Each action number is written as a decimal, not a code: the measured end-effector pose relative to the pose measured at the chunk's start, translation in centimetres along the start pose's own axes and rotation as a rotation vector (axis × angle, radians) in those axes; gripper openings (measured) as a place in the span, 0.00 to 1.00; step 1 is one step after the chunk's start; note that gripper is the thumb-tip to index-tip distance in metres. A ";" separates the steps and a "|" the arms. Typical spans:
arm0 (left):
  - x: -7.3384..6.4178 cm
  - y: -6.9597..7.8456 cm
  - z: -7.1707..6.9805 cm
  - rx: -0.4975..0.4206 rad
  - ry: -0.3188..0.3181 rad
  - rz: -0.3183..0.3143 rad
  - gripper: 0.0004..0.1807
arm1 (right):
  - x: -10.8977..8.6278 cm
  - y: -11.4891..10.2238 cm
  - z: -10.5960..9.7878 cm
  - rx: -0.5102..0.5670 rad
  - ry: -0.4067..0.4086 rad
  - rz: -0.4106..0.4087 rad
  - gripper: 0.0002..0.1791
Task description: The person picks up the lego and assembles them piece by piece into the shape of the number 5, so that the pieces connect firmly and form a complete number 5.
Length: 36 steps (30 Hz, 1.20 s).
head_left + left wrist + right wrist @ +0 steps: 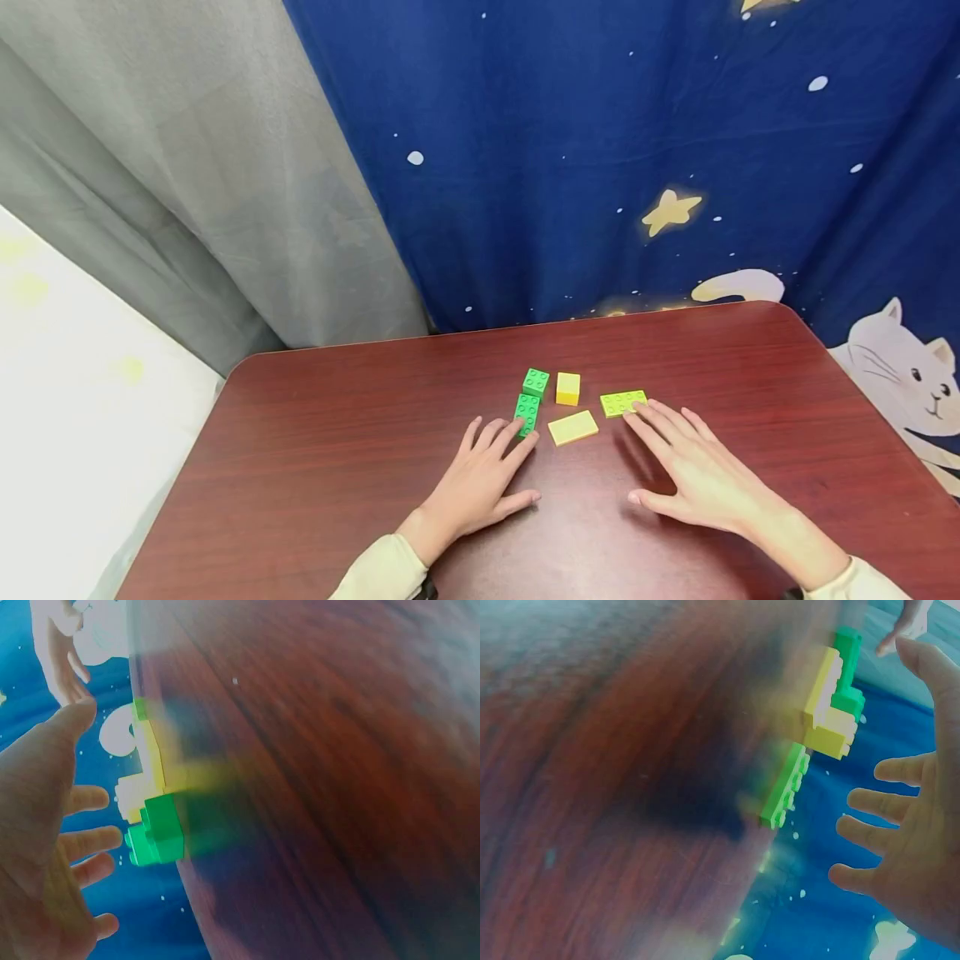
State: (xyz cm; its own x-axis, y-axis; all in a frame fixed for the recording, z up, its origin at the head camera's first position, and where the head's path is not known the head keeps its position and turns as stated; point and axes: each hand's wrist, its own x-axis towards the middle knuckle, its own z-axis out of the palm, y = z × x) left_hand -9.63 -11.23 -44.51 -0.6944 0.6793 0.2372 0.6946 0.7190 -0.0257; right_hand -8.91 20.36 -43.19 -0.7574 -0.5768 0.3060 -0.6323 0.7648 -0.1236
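My left hand (474,483), fingers spread, hovers above the table by a long green building brick (527,410); its fingertips overlap the brick's near end in the head view, but a gap shows in the left wrist view. Behind that brick stands a square green brick (536,382). A square yellow brick (567,389) and a flat pale yellow brick (573,427) lie to their right. On the right, my spread right hand (693,471) is held over the table with nothing in it. Beyond its fingertips lies a flat lime green brick (785,787), apart from the fingers.
The bricks lie near the middle of a reddish-brown wooden table (337,433). Behind its far edge hang a grey curtain (300,208) and a blue curtain (540,167) with stars and a cat. A white surface (67,400) stands at the left.
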 end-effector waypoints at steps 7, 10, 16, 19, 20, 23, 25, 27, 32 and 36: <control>1.3 0.4 -0.2 -0.019 0.058 -0.018 0.26 | 0.8 0.5 -0.1 0.001 0.072 -0.020 0.48; 2.0 0.7 -0.1 -0.082 0.153 -0.030 0.16 | 1.2 0.7 0.1 0.014 0.088 -0.027 0.47; 3.3 1.2 0.7 -0.156 0.280 -0.129 0.08 | 1.9 0.7 0.2 0.054 0.091 -0.022 0.44; 3.9 1.5 1.2 -0.188 0.303 -0.188 0.09 | 2.3 0.8 0.2 0.080 0.082 -0.016 0.41; 4.0 1.6 1.3 -0.205 0.305 -0.202 0.10 | 2.5 0.8 0.2 0.088 0.081 -0.015 0.41; 4.4 1.8 1.7 -0.232 0.303 -0.234 0.12 | 2.8 0.9 0.2 0.109 0.083 -0.012 0.39; 4.6 1.9 1.9 -0.229 0.297 -0.252 0.13 | 3.2 1.0 0.2 0.117 0.089 -0.017 0.38; 4.8 2.0 2.1 -0.203 0.291 -0.273 0.15 | 3.5 1.0 0.3 0.123 0.091 -0.020 0.37; 5.4 2.3 2.2 -0.132 0.261 -0.310 0.17 | 4.4 0.8 0.6 0.134 0.074 0.007 0.35; 5.7 2.5 2.3 -0.103 0.228 -0.310 0.20 | 5.4 0.6 0.8 0.150 0.045 0.077 0.35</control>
State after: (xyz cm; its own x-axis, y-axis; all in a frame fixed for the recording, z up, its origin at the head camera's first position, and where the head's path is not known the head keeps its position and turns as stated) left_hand -12.35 -5.22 -45.47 -0.8227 0.3744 0.4278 0.4820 0.8584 0.1757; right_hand -13.50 17.54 -42.37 -0.7985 -0.5022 0.3319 -0.5926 0.7529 -0.2864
